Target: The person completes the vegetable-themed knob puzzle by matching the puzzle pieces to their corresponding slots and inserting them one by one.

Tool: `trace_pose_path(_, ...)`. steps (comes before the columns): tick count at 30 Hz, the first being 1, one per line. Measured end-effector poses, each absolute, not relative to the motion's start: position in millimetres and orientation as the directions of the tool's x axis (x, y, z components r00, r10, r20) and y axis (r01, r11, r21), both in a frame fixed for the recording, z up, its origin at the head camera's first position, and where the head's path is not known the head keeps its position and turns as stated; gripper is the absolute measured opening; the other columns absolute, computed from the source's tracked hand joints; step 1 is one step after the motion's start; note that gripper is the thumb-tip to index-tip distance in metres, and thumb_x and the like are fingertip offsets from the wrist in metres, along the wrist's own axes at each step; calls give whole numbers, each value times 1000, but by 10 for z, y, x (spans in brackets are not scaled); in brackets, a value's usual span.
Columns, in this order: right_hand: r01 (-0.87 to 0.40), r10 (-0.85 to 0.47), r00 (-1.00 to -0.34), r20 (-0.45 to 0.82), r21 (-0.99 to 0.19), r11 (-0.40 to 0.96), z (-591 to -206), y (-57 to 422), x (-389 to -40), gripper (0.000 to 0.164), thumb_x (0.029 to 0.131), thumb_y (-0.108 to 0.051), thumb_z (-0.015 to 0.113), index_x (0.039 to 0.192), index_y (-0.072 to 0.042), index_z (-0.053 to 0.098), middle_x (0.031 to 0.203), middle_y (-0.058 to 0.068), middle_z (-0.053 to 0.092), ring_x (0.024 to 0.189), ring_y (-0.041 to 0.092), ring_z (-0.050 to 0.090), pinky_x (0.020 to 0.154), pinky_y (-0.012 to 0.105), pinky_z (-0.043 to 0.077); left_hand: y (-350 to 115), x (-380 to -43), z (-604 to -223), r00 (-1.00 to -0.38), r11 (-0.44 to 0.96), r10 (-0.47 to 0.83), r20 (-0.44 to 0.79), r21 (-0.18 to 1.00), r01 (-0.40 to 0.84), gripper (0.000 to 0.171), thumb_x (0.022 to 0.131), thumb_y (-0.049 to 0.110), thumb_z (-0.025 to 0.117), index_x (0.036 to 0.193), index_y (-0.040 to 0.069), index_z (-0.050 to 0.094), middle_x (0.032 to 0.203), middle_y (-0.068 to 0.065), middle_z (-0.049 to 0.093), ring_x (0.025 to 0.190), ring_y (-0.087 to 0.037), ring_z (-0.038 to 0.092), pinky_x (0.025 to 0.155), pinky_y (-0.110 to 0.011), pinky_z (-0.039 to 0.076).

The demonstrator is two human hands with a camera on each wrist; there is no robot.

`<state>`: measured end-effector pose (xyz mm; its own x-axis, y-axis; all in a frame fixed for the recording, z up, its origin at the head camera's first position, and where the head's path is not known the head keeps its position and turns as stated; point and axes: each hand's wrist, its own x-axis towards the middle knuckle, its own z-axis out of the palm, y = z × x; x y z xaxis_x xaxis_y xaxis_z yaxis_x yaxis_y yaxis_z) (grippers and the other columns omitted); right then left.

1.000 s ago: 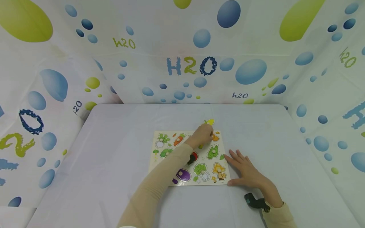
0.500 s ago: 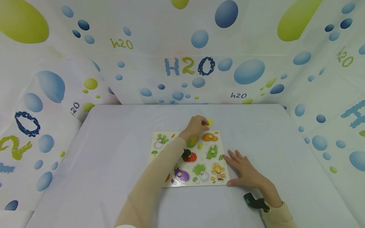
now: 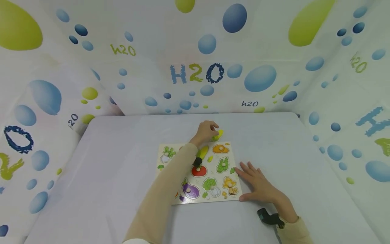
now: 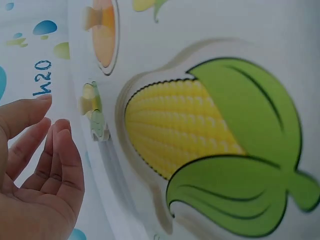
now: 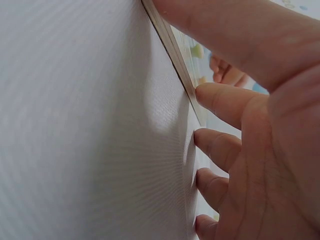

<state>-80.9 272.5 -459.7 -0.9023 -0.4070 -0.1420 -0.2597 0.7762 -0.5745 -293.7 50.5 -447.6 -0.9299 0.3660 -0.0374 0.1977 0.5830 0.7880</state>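
A wooden knob puzzle board (image 3: 217, 199) with vegetable pictures lies on the white table. Just past its far edge lies a corn puzzle piece (image 3: 220, 132), its knob showing in the left wrist view. My left hand (image 3: 204, 132) is beside that piece, fingers loosely bent; in its wrist view a gap separates the fingertips from the corn piece (image 4: 98, 120). Large in that view is the board's corn-shaped recess (image 4: 175, 120), printed with a corn picture. My right hand (image 3: 259, 184) lies with spread fingers at the board's right edge, thumb and forefinger touching it.
Knobbed pieces sit in the board, among them a tomato (image 3: 199, 171), an eggplant (image 3: 191, 191) and a mushroom (image 3: 230, 185). My left sleeve (image 3: 164, 189) crosses over the board's left part. A patterned curtain (image 3: 268, 40) stands behind the table.
My left hand has drawn back leftward from the corn piece, baring more of it and of the board's potato. My right hand stays in place. The head view has shifted slightly.
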Motion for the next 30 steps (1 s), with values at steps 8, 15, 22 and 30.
trace_pose_path(8,-266,-412,-900,-145,-567,779,-4619,2711,-810,100,69,-52,81,151,-12,37,160,20,21,146,50,9,111,72,6,524,-2924,-4586,-937,605,326,-127,790,103,26,88,8,69,113,2,70,103,-12,63,92,-21,54,82,-31,49)
trace_pose_path(15,-280,-419,-898,-134,-560,780,-4629,2742,-822,100,70,-52,80,151,-13,36,160,20,21,146,50,9,110,72,7,564,-2951,-4638,-938,611,332,-104,781,129,22,89,7,67,110,0,72,108,-13,68,98,-22,60,85,-31,52)
trace_pose_path(22,-275,-419,-898,-133,-573,772,-4613,2744,-825,100,70,-51,81,151,-12,37,160,20,21,146,50,8,110,72,6,578,-2955,-4631,-939,612,337,-76,776,156,18,90,6,67,105,-1,74,105,-15,71,98,-25,64,83,-32,55)
trace_pose_path(30,-269,-414,-900,-137,-571,775,-4618,2743,-822,101,69,-52,81,151,-13,37,160,20,21,147,49,8,111,71,6,580,-2949,-4635,-937,627,344,-55,757,185,17,91,7,67,104,-1,74,105,-14,71,98,-24,62,84,-31,54)
